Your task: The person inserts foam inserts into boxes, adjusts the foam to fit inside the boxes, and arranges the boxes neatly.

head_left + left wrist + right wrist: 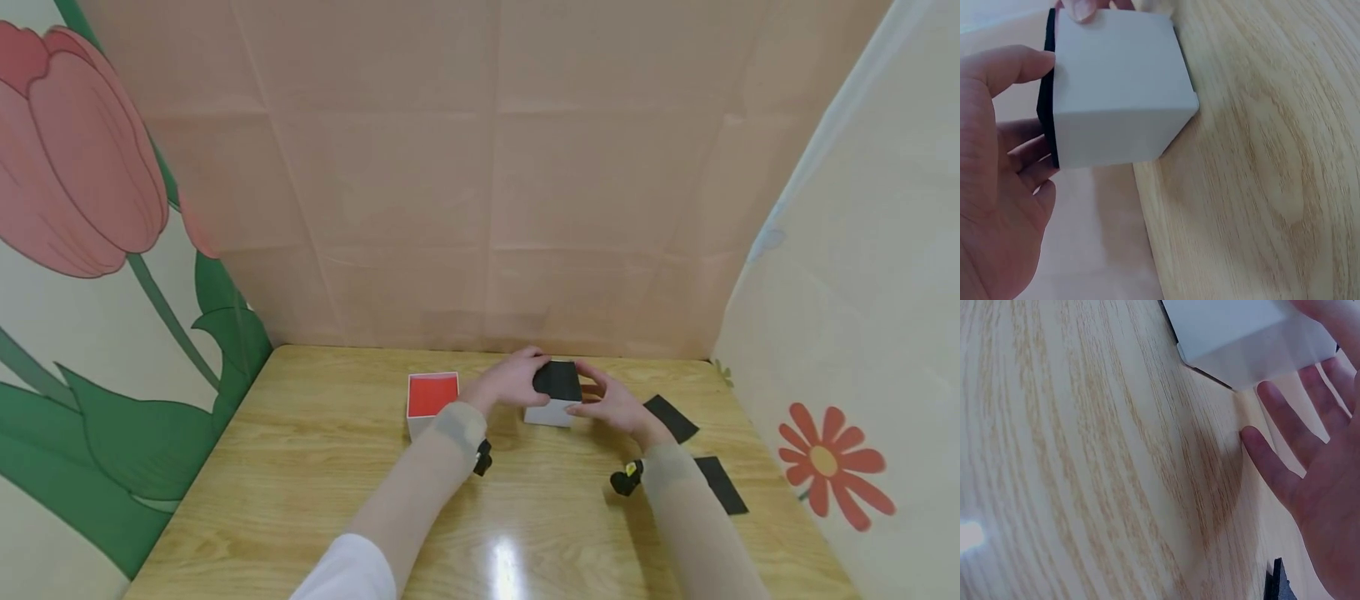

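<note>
A white box (549, 414) stands on the table between my two hands, a black square piece (558, 380) lying across its top. My left hand (513, 381) grips the black piece at its left side; in the left wrist view the thumb touches one edge and the curled fingers reach the opposite edge. At the box's right side is my right hand (617, 405), its thumb against the near face and fingers toward the far side. In the right wrist view two lower fingers (1270, 464) are spread off the box. What lies under the black piece is hidden.
Left of my left forearm stands another white box (417, 427) with a red upper surface inside a white rim. Two flat black pieces (673, 417) lie to the right, beside my right forearm. A pink-beige cloth backdrop (495, 208) rises behind the table (315, 492).
</note>
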`<state>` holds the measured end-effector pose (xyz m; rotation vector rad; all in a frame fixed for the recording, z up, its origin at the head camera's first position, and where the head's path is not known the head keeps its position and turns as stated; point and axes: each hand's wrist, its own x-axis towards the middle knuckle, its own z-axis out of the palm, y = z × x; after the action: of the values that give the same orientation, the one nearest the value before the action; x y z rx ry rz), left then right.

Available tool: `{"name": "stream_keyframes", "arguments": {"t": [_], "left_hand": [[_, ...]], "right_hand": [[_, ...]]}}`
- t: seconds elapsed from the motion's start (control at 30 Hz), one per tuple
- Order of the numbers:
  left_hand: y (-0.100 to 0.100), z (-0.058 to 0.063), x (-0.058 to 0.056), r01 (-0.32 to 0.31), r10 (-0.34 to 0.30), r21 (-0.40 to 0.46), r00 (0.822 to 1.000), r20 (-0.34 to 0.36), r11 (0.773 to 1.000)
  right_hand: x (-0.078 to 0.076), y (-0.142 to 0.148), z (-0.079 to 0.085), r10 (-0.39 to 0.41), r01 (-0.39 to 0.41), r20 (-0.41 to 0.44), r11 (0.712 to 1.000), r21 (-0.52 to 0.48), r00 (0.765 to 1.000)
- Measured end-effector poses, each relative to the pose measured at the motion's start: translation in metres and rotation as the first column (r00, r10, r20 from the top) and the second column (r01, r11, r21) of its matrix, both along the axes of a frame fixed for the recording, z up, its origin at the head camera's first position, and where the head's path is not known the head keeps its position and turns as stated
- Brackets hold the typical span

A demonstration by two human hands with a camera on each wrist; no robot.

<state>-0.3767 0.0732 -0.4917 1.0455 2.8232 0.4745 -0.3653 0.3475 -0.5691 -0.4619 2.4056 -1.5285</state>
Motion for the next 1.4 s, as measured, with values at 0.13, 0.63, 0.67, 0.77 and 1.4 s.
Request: {"name": "stream_keyframes", "arguments": {"t": [0.13,0.63,0.67,0.77,1.4], "left_hand": [[0.003,0.000,0.002,-0.005,0.005,-0.018,1.000,-0.021,1.000],[0.024,-0.003,0.011,0.016,-0.013,0.025,0.995,-0.100,1.000],[0.025,-0.002,0.012,0.011,-0.008,0.025,0.996,-0.091,1.000],[0.025,-0.001,0.012,0.004,-0.002,0.028,0.998,-0.070,1.000],[0.031,0.002,0.012,0.029,-0.029,-0.003,0.991,-0.132,1.000]], "right_hand": [[0.002,-0.001,0.000,0.002,-0.002,-0.005,1.000,0.001,1.000],[0.007,-0.001,0.007,0.006,-0.006,0.009,1.000,-0.014,1.000],[0.007,-0.001,0.006,0.006,-0.006,0.007,1.000,-0.010,1.000],[0.007,-0.001,0.006,0.004,-0.004,0.008,1.000,-0.006,1.000],[0.009,-0.001,0.007,0.000,0.000,0.003,1.000,-0.019,1.000]]}}
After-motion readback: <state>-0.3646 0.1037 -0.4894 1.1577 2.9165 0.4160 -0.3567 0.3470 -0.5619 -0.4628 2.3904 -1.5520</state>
